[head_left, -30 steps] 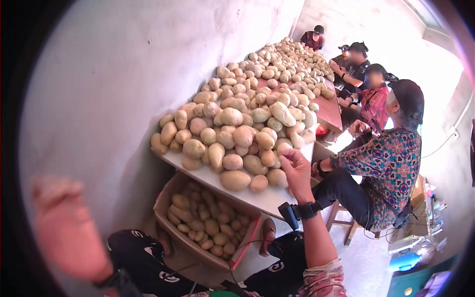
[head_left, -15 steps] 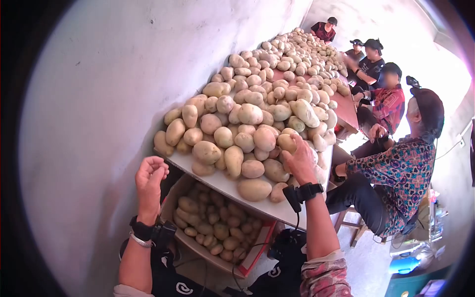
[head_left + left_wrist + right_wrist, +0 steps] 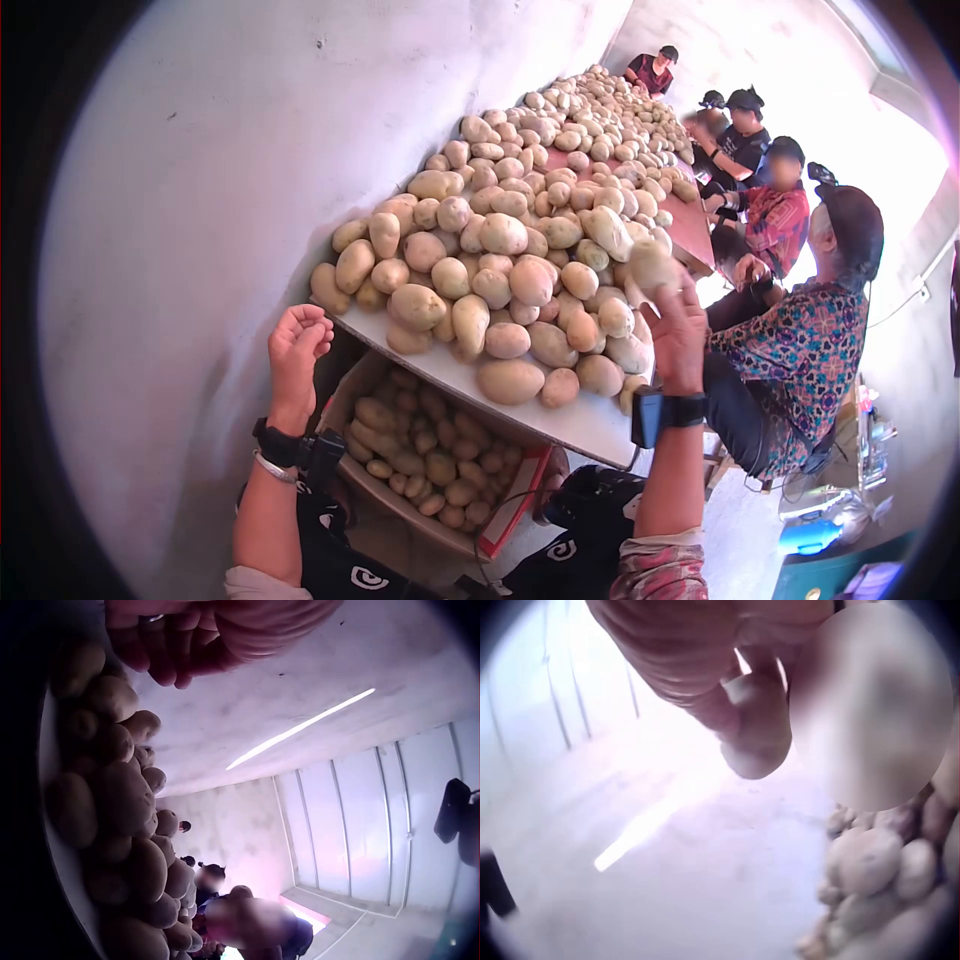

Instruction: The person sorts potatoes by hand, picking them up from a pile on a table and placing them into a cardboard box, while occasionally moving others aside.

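A big heap of pale potatoes (image 3: 505,235) covers the table (image 3: 590,425). My right hand (image 3: 680,335) is raised at the near right side of the heap, and its fingers and thumb hold one potato (image 3: 652,265), blurred in the head view. From the right wrist, that potato (image 3: 757,746) shows between thumb and fingers. Off the table's near left corner hangs my left hand (image 3: 298,355), its fingers loosely curled with nothing in them. The left wrist view shows the hand (image 3: 225,634) beside the wall, with heaped potatoes (image 3: 124,795) below its fingers.
Under the table's near edge a cardboard box (image 3: 465,540) holds more potatoes. A pale wall (image 3: 220,180) runs along the left. On the right a person in a patterned shirt (image 3: 800,360) sits close to the table, with several people farther along.
My left hand came from the far lower left to beside the table corner, then stayed there. My right hand reached into the heap's near right side, took a potato and moved right with it.
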### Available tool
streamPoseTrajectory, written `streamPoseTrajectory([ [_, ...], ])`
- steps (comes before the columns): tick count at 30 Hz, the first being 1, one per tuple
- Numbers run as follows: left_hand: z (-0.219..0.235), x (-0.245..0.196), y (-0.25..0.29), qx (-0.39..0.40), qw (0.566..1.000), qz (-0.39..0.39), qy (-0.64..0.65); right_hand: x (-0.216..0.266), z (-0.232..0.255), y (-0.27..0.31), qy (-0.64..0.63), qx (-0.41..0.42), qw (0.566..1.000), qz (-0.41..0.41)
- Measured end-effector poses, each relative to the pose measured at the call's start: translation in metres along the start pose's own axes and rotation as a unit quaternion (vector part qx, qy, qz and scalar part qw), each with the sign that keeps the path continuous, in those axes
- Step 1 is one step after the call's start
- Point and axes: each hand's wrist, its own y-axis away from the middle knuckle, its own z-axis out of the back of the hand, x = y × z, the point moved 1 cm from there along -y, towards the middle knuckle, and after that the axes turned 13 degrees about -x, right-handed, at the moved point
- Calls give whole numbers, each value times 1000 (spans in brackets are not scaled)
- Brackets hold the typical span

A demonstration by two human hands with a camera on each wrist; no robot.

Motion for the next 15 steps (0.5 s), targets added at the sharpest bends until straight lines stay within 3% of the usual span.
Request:
streamPoseTrajectory([
  [2,0,-2,-1,-2,1000,12,26,3,22,1,-204,35,972,-112],
  [7,12,-2,2,-17,997,47,56,-19,38,40,-378,-27,862,-336],
  [9,20,-1,-1,-24,998,48,39,-16,22,61,-257,-26,909,-326],
  [11,22,-1,-11,-10,999,48,23,5,-1,86,-149,30,954,-257],
  [13,28,3,-17,-1,999,41,36,13,-16,112,-124,129,956,-232],
  [15,27,7,-17,8,998,48,32,4,-22,134,-70,220,938,-258],
])
